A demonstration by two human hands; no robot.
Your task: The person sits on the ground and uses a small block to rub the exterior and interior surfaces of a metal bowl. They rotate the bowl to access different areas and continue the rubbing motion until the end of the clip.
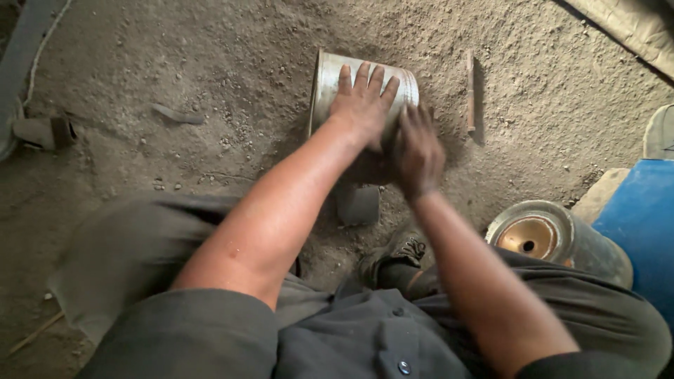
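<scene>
Item 1: metal can (330,84), silver-grey, ribbed, lying on its side on the dirt floor (210,56), upper centre of frame, rim end toward frame left. Left hand (361,105) lies flat over the top of it, fingers spread and pointing up-frame, palm down; reads as pinning the can so it can't roll, not a closed grasp. Item 2: right hand (418,151), just right of and below the left, at the can's near end w/ fingers loosely together and angled down; motion-blurred, so can't tell if it pinches anything or only rubs/presses at the can's end. Item 3: dark block (358,203) directly below the hands, centre frame, partly in shadow; can seems to rest near or over it, contact unclear. Item 4: second cylinder (554,238), lower right, on its side, brownish disc end w/ centre hole facing up-left; set apart, untouched. Item 5: thin flat bar (470,95) standing in the dirt right of the can, near but not touching. Item 6: blue slab (642,224) at right edge. Item 7: shoe (397,256), lower centre, between the knees; person squats low, grey clothing filling frame bottom, arms reaching fwd to work at floor level.
</scene>
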